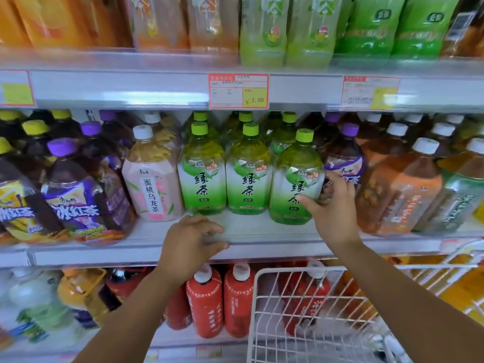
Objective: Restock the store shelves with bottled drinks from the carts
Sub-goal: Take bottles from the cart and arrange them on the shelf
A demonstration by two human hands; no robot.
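Observation:
Three green tea bottles with green caps stand in a front row on the middle shelf (pixel 262 231). The rightmost green tea bottle (pixel 293 176) leans slightly; my right hand (pixel 332 205) wraps its lower right side, thumb on the label and fingers behind it. My left hand (pixel 191 242) rests curled on the shelf's front edge, below the leftmost green tea bottle (pixel 201 179), holding nothing. More green-capped bottles stand in rows behind.
A white wire cart (pixel 314 310) stands at the lower right, under my right arm. A pink peach tea bottle (pixel 152 184) and purple-capped bottles flank the green ones on the left, orange-labelled bottles (pixel 400 189) on the right. Red bottles (pixel 222 299) fill the shelf below.

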